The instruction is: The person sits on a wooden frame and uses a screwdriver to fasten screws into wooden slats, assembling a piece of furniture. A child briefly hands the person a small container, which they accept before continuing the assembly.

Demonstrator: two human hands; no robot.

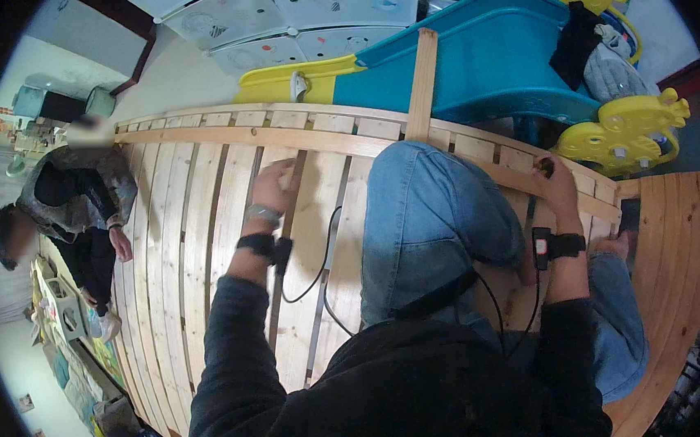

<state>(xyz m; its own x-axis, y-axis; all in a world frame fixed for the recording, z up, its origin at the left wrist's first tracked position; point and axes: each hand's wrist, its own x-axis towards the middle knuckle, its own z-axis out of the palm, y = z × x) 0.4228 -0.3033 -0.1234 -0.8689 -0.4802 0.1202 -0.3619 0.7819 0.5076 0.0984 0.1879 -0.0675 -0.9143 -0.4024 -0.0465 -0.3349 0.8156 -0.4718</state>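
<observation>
1. Two bare hands show in the head view, both over a slatted wooden platform [315, 196] on which the wearer kneels.
2. The right hand [559, 186] is near the platform's far right corner, its fingers curled around a small dark object [546, 168], too small to identify.
3. The left hand [275, 185] is over the slats, toward the far edge; its fingers look bent, but I cannot tell whether they pinch anything.
4. A long wooden rail [327, 142] lies along the far edge. Its long axis runs from the far left corner toward the far right corner, across the slats, partly hidden by the raised knee.
5. A shorter board [423, 81] points away from the rail, past the far edge, toward a blue slide [477, 52]; whether it stands upright is unclear.
6. The step in hand looks like close work at the rail's right end. Going on there would call for a steady rail and a firm pinch on the small object.
</observation>
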